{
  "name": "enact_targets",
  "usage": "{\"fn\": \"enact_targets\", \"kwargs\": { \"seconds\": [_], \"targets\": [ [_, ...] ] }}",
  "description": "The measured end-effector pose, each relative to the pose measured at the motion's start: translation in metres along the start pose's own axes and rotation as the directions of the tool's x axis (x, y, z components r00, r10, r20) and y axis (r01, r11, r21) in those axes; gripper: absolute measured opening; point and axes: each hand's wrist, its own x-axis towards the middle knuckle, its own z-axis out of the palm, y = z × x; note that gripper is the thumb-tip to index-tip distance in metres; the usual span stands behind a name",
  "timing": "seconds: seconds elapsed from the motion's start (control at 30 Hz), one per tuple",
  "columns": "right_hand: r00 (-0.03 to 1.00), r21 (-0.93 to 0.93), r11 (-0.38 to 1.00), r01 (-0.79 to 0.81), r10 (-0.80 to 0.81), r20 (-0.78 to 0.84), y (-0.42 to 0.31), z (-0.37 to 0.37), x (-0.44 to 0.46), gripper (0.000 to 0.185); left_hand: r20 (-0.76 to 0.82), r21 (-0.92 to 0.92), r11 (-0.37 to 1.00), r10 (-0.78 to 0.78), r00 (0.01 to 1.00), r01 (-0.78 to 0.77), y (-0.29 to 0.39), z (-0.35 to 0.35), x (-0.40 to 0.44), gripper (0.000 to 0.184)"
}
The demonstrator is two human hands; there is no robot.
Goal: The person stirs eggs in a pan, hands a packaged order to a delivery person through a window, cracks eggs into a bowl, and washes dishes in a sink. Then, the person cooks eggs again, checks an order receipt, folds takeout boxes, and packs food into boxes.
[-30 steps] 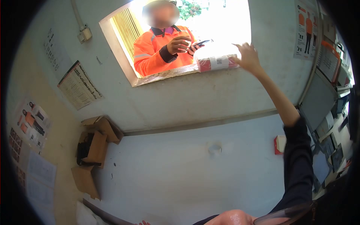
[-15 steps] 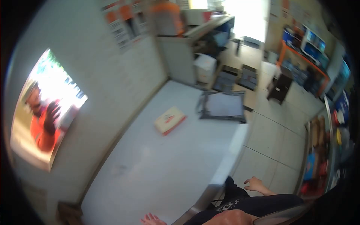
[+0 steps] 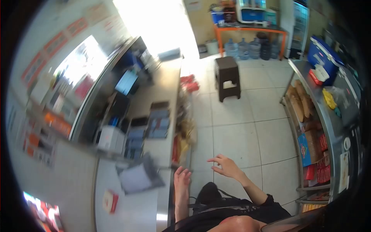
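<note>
My left hand (image 3: pixel 182 179) hangs over the right edge of the white table (image 3: pixel 148 205), its fingers apart and slightly curled, holding nothing. To its right, my right hand (image 3: pixel 226 166) is over the tiled floor with thumb and fingers spread and nothing in it. A grey plastic package (image 3: pixel 139 178) with a pale label lies on the table, left of my left hand. Beyond it at the lower left is a small red and white box (image 3: pixel 110 202).
A counter (image 3: pixel 156 149) carries phones, a white device and a screen (image 3: pixel 126 82). A brown stool (image 3: pixel 227 77) stands on the floor ahead. Metal shelves (image 3: pixel 295 154) on the right hold paper rolls and red packs. Water bottles (image 3: pixel 243 49) sit beneath an orange table (image 3: pixel 250 28).
The view has swung right, from the window with a person in orange to the counter and floor. My right hand has left the parcel at the window. Both hands are now in front of me.
</note>
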Motion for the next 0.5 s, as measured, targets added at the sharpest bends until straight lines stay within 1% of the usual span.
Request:
{"fn": "enact_targets", "kwargs": {
  "seconds": [0.03, 0.07, 0.1, 0.13, 0.17, 0.2, 0.23, 0.27, 0.3, 0.33, 0.37, 0.43, 0.5],
  "targets": [
    [0.996, 0.01, 0.997, 0.082, -0.082, 0.016, 0.017, -0.03, 0.027, 0.03, 0.116, 0.069, 0.99, 0.115, 0.987, -0.123, 0.021, 0.046, 0.026, 0.047],
    [0.986, 0.008, 0.987, 0.16, -0.16, 0.035, 0.036, -0.057, 0.05, 0.031, 0.24, 0.109, 0.962, 0.217, 0.946, -0.249, 0.043, 0.09, 0.045, 0.047],
    [0.99, -0.01, 0.99, 0.137, -0.138, -0.013, 0.058, -0.084, 0.07, 0.031, 0.372, 0.078, 0.903, 0.366, 0.853, -0.422, 0.07, 0.139, 0.06, 0.049],
    [0.993, -0.099, 0.989, 0.114, -0.118, -0.029, 0.08, -0.11, 0.086, 0.032, 0.503, 0.043, 0.81, 0.489, 0.713, -0.585, 0.098, 0.186, 0.075, 0.051],
    [0.995, -0.188, 0.978, 0.087, -0.095, -0.037, 0.104, -0.138, 0.102, 0.034, 0.558, 0.004, 0.728, 0.568, 0.605, -0.686, 0.141, 0.244, 0.063, 0.055],
    [0.996, -0.209, 0.976, 0.053, -0.068, -0.065, 0.136, -0.164, 0.115, 0.034, 0.552, -0.138, 0.636, 0.686, 0.475, -0.759, 0.149, 0.287, 0.084, 0.061],
    [0.998, -0.242, 0.97, -0.02, 0.003, -0.069, 0.174, -0.18, 0.122, 0.033, 0.551, -0.215, 0.541, 0.755, 0.356, -0.813, 0.159, 0.326, 0.106, 0.07],
    [0.994, -0.29, 0.953, -0.09, 0.069, -0.081, 0.213, -0.207, 0.132, 0.033, 0.524, -0.308, 0.427, 0.822, 0.223, -0.85, 0.171, 0.372, 0.129, 0.079],
    [0.989, -0.304, 0.943, -0.136, 0.11, -0.099, 0.248, -0.23, 0.132, 0.033, 0.452, -0.351, 0.329, 0.879, 0.149, -0.877, 0.181, 0.424, 0.146, 0.088],
    [0.941, -0.393, 0.855, -0.338, 0.306, -0.144, 0.281, -0.259, 0.13, 0.034, 0.441, -0.429, 0.321, 0.89, 0.115, -0.844, 0.193, 0.471, 0.16, 0.094],
    [0.844, -0.447, 0.72, -0.53, 0.501, -0.193, 0.304, -0.281, 0.116, 0.035, 0.428, -0.504, 0.312, 0.9, 0.08, -0.805, 0.205, 0.518, 0.175, 0.099],
    [0.693, -0.136, 0.686, -0.715, 0.67, -0.267, 0.344, -0.326, 0.081, 0.036, 0.439, -0.602, 0.337, 0.897, 0.052, -0.724, 0.224, 0.598, 0.2, 0.096],
    [0.482, 0.011, 0.535, -0.845, 0.771, -0.416, 0.382, -0.355, 0.05, 0.035, 0.425, -0.7, 0.34, 0.905, 0.016, -0.628, 0.239, 0.678, 0.234, 0.093]
  ]
}}
